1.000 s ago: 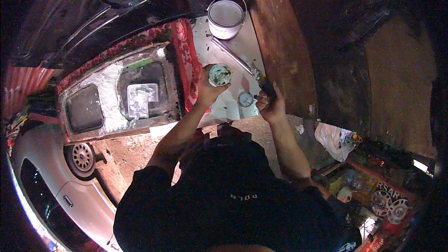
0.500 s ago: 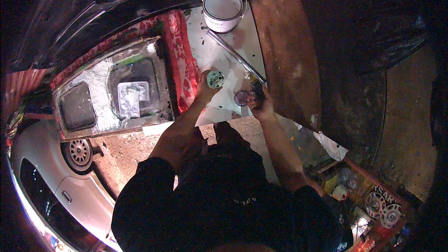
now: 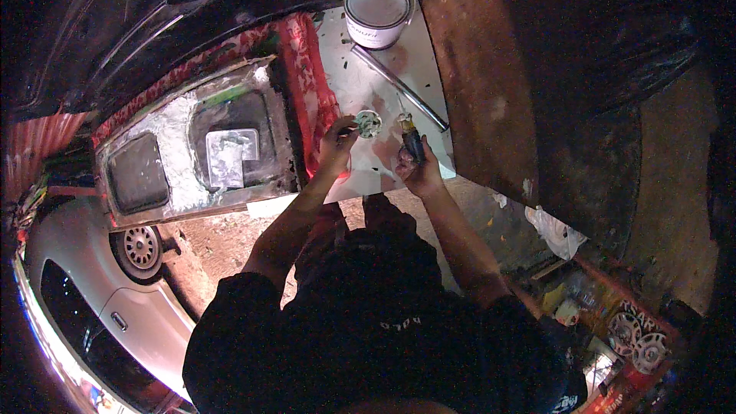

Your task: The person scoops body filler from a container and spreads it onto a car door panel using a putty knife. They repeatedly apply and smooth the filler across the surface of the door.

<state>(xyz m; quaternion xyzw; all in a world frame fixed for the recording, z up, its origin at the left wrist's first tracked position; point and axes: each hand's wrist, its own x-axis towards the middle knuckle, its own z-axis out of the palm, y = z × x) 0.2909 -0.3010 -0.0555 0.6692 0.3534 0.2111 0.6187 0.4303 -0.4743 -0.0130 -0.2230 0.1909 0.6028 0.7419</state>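
Note:
My left hand (image 3: pixel 339 142) grips the side of a small cup (image 3: pixel 369 124) of pale green, lumpy paste over a white board (image 3: pixel 360 176). My right hand (image 3: pixel 416 170) is closed round the dark handle of a tool (image 3: pixel 409 138) with a yellowish collar, pointing away from me just right of the cup; its far tip is hard to make out. A shiny metal tube (image 3: pixel 383 73) lies diagonally beyond both hands, below a white lidded pail (image 3: pixel 376 14) with a wire handle. The small round lid seen earlier is now hidden.
To the left lies a weathered metal panel (image 3: pixel 159 143) with white smears and a plastic piece, on red patterned cloth (image 3: pixel 295 38). Wooden board (image 3: pixel 475 61) flanks the right. A silver car (image 3: pixel 84 253) stands lower left; a cluttered red-edged shelf with wheel covers (image 3: pixel 625 337) is lower right.
My right hand has moved leftward from the board's right edge toward the cup, turning the tool more upright. The cup, in my left hand, is lower and farther right within the board.

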